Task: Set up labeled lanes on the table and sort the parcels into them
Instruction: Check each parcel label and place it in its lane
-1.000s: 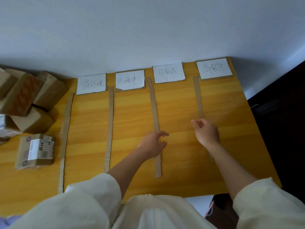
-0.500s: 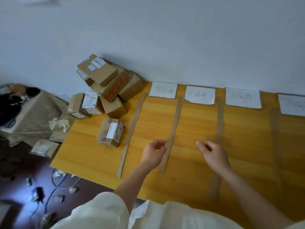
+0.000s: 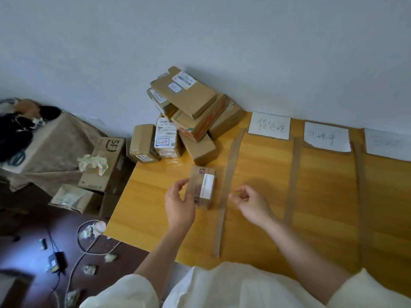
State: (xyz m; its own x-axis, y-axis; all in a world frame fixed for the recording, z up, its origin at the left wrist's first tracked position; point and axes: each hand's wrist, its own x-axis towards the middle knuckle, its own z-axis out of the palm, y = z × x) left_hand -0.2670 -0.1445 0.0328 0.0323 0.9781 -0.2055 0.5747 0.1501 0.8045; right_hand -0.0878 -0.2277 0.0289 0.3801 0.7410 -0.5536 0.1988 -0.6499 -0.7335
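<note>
Parcels are coming into reach now: a second ago both hands were hovering among the lane strips, and I am now watching the left hand (image 3: 179,205) closing loosely curved fingers (image 3: 181,185) against a small labelled parcel (image 3: 202,187), not yet gripping. The right hand (image 3: 250,202) is hanging beside it, fingers half-curled, holding nothing. Just beyond the fingers, the parcel pile (image 3: 189,116) is waiting on the bench (image 3: 151,196). Sorting appears to be starting, lane labels (image 3: 269,125) being already laid.
</note>
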